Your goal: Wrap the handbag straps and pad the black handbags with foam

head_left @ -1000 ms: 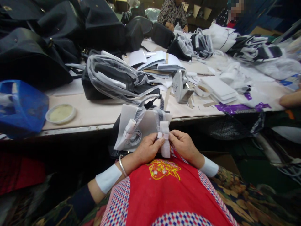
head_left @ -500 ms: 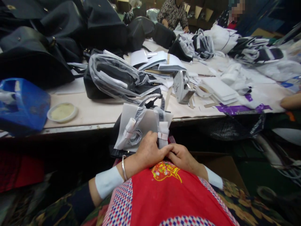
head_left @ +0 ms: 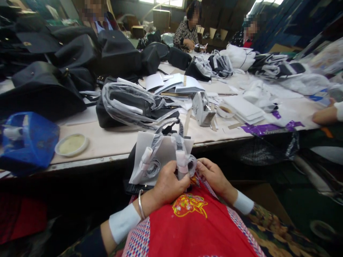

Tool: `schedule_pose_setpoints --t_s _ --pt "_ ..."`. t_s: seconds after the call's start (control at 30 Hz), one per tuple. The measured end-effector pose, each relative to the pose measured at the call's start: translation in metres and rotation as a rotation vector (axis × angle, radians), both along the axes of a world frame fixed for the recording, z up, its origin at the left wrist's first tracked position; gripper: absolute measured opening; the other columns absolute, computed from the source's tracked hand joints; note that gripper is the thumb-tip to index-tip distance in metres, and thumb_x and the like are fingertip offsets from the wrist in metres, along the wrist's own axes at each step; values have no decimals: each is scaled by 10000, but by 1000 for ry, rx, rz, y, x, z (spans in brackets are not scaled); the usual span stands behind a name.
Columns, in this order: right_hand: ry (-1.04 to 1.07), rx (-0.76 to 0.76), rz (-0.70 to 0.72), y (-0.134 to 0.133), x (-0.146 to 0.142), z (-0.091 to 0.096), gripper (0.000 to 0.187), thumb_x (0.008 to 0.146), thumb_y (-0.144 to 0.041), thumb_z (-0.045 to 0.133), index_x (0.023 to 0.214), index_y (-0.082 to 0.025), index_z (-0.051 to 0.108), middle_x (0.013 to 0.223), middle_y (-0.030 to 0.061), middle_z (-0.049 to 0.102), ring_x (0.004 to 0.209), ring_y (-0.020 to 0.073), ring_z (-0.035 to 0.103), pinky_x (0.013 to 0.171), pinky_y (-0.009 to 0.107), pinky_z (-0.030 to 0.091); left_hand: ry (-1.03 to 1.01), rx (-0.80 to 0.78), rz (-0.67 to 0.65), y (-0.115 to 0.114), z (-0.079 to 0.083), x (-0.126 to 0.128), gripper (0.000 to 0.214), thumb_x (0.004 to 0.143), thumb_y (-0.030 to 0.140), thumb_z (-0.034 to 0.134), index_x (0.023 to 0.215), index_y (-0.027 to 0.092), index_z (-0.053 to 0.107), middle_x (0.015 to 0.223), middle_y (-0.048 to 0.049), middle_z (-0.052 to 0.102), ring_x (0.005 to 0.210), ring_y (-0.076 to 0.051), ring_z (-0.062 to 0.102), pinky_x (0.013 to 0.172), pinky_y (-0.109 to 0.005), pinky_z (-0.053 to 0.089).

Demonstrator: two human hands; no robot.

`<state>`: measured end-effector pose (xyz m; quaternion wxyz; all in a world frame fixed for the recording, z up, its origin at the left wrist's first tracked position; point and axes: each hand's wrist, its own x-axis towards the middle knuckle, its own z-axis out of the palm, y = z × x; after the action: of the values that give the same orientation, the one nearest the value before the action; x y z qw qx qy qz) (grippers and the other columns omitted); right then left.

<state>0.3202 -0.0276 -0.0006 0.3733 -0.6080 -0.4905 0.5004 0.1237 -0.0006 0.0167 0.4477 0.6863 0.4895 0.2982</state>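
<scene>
A black handbag leans at the table's front edge against my lap, its front covered by a white translucent sheet. Its two handles are wrapped in clear plastic, with white foam wraps at their lower ends. My left hand is closed around the lower end of the right foam wrap. Beside that wrap is a coil of clear plastic, which my right hand pinches at its right edge. Another plastic coil lies by the left wrap.
A second black bag with plastic-wrapped handles lies on the table. A tape dispenser, white sheets, a blue container and a shallow dish are nearby. Black bags pile up at left; co-workers sit across, and another person's arm shows at right.
My right hand has moved right, away from my left hand, and the coil beside the right wrap now shows between them. The view has tilted up.
</scene>
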Motion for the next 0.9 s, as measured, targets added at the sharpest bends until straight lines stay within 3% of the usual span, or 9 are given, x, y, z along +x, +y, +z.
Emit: schedule_pose_setpoints --t_s 0.1,0.2,0.27,0.43,0.57,0.67,0.73,0.9 --pt "96 -13 68 5 -4 -1 466 941 -599 514 1036 -160 638 711 1 594 601 133 507 576 261 439 -210 -192 -38 1 1 -3 329 759 175 639 1084 154 594 948 -53 717 838 -196 685 755 -321 559" --pt "3 49 -15 6 -10 5 446 919 -591 561 1027 -166 646 807 42 663 705 173 595 663 288 495 -259 -182 -59 0 1 -8 385 787 186 653 1160 160 563 1035 -67 712 897 -193 693 815 -334 574" --pt "-29 95 -34 4 -13 14 429 909 -568 592 1067 -172 645 932 77 701 817 208 646 745 313 524 -180 -32 -78 -2 1 -12 369 808 226 675 1159 162 582 1032 -80 692 897 -196 675 809 -339 573" --pt "177 48 248 2 -19 36 531 858 -578 665 1189 -164 623 1113 110 700 1007 266 656 894 370 525 53 491 -156 -3 9 -19 374 864 284 621 1195 121 560 966 -123 637 798 -206 628 690 -346 562" --pt "367 -115 250 10 -21 25 488 806 -565 735 1047 -146 666 990 85 715 902 225 658 837 336 517 147 764 -259 0 20 -22 311 898 182 509 1201 126 553 987 -138 672 816 -224 654 689 -368 569" --pt "500 -203 217 20 -23 10 501 787 -607 728 991 -153 673 875 63 702 797 193 645 756 309 503 133 858 -314 2 22 -23 327 887 124 475 1200 141 566 1034 -138 696 866 -226 673 710 -369 579" --pt "394 -185 211 26 -25 6 497 802 -636 689 924 -154 675 801 45 677 743 181 618 706 293 485 164 855 -300 3 19 -22 338 878 125 481 1202 139 579 1092 -155 693 958 -249 674 781 -399 588" --pt "-288 131 264 32 -16 13 406 936 -546 548 812 -180 672 749 13 633 712 166 553 687 272 435 313 737 -314 9 12 -26 318 875 144 519 1175 143 623 1226 -170 657 1073 -288 656 875 -446 581"
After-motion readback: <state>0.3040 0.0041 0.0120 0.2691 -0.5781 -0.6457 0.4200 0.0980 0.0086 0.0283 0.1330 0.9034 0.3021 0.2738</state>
